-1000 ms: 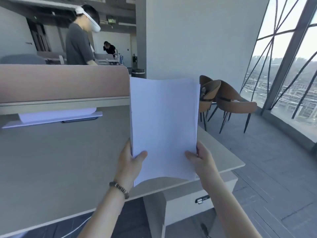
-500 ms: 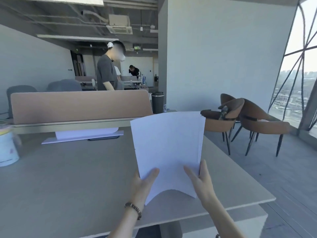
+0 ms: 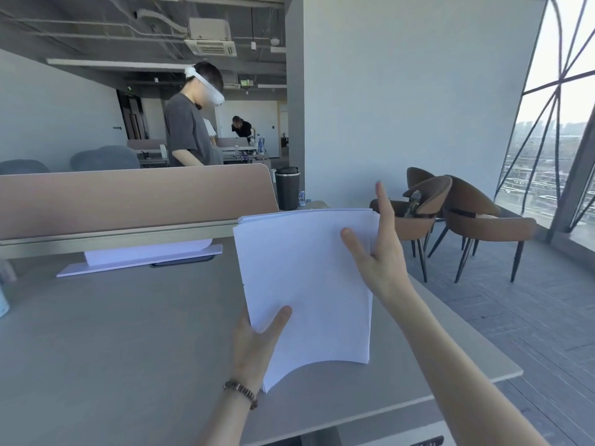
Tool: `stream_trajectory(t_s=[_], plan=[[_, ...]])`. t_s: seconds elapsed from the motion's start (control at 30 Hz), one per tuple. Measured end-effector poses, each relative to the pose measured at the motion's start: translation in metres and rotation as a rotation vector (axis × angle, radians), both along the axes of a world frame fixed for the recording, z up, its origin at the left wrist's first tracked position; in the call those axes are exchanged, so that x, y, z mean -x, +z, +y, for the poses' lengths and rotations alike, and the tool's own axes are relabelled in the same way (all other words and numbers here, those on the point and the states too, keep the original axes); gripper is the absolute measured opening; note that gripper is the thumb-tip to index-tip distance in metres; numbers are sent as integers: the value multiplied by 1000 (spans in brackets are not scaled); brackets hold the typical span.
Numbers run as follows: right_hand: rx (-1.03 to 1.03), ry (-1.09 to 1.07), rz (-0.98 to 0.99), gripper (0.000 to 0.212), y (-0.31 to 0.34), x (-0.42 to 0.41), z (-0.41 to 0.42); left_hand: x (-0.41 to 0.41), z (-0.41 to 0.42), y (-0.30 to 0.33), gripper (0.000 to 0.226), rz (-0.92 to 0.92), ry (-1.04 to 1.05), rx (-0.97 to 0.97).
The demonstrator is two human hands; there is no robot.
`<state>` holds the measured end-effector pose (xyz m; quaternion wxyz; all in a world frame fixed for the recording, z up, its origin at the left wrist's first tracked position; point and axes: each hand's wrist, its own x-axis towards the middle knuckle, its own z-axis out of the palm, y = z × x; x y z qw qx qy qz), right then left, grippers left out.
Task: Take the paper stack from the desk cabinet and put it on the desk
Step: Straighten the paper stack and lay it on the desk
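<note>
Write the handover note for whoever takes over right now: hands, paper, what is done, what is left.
Left hand: grips the paper stack at its lower left corner, thumb on top.
Right hand: open, fingers spread along the stack's right edge, thumb resting on the top sheet; it is not gripping.
Paper stack: out of the cabinet, over the right part of the desk. Its near edge bows upward, so it is not lying flat yet.
Done: stack retrieved and brought over the desk.
Left: lower it flat onto the desk and release the left hand.
</note>
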<state>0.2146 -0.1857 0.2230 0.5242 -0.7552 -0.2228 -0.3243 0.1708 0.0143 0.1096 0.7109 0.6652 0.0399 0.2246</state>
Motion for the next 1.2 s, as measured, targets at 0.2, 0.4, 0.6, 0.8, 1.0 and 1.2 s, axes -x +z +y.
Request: stream_trajectory(t_s=[0.2, 0.4, 0.6, 0.8, 1.0, 1.2], plan=[[81, -98, 6, 41, 0, -11, -5, -1, 3, -1, 41, 0, -39, 44], [-395, 206, 336, 47, -31, -10, -6, -5, 5, -4, 37, 30, -35, 77], [-455, 174, 467, 27, -72, -11, 6, -14, 3, -4, 20, 40, 23, 21], [-404, 111, 457, 37, -109, -12, 10, -15, 1, -20, 22, 79, 56, -46], [-325, -2, 570, 29, -125, -26, 2, -34, 2, -16, 19, 157, 36, -191], [-146, -187, 808, 38, -127, -82, -40, -84, -29, -11, 28, 407, -44, -297]])
